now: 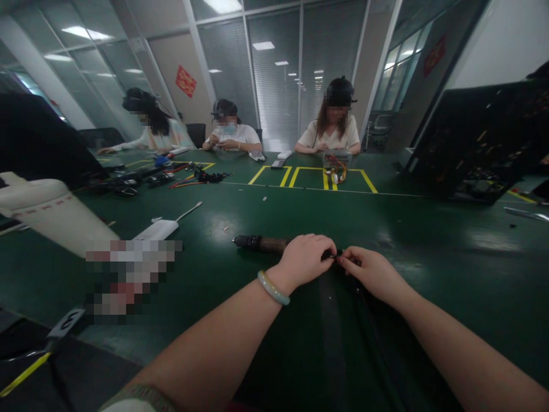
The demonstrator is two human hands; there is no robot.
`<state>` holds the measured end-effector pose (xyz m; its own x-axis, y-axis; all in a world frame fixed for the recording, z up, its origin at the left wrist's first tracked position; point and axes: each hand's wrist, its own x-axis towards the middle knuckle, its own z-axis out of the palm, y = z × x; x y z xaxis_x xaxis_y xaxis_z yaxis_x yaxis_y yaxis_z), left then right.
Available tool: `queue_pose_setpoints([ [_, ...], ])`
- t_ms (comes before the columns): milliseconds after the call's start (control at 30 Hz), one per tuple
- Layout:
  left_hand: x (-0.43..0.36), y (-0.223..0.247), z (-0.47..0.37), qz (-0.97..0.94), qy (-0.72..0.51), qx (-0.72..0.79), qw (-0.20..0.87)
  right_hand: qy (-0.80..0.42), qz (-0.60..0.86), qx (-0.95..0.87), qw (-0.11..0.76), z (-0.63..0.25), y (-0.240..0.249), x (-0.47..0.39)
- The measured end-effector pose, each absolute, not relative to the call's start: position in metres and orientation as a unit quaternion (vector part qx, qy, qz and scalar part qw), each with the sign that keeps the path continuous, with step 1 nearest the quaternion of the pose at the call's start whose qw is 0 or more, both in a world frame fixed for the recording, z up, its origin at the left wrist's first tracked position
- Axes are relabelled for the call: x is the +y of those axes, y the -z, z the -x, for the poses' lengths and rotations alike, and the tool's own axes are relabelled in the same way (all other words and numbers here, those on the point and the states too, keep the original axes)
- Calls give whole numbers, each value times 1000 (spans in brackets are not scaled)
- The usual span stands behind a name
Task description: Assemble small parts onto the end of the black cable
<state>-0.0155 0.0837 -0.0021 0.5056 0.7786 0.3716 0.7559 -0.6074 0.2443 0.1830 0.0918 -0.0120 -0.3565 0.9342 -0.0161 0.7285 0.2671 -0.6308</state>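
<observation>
An electric screwdriver (271, 245) with a black nose and brownish body lies on the green table, its tip pointing left. My left hand (305, 257), a pale bangle at its wrist, is closed around the tool's rear end. Close beside it, my right hand (372, 272) pinches the black cable (364, 306) where it meets the tool. The fingertips of both hands nearly touch, and the exact joint between cable and tool is partly hidden by them. From there the cable runs down toward the table's near edge.
A white container (64, 214) and a white device with a short cable (158, 230) are to the left. Bundled wires (201, 174) lie farther back. Dark panels (476, 143) stand at both sides. Several people sit across the green table (206, 217), one behind a clear box (337, 157).
</observation>
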Motion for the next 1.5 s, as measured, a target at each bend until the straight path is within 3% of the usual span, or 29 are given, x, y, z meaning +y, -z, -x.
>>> queue_pose_setpoints([
  [1000,84,4,16,-864,-234,446,2,-293,541,-772,160,-182,8,90],
  [1500,86,4,13,-861,-230,453,16,-270,527,-775,221,-182,16,92],
])
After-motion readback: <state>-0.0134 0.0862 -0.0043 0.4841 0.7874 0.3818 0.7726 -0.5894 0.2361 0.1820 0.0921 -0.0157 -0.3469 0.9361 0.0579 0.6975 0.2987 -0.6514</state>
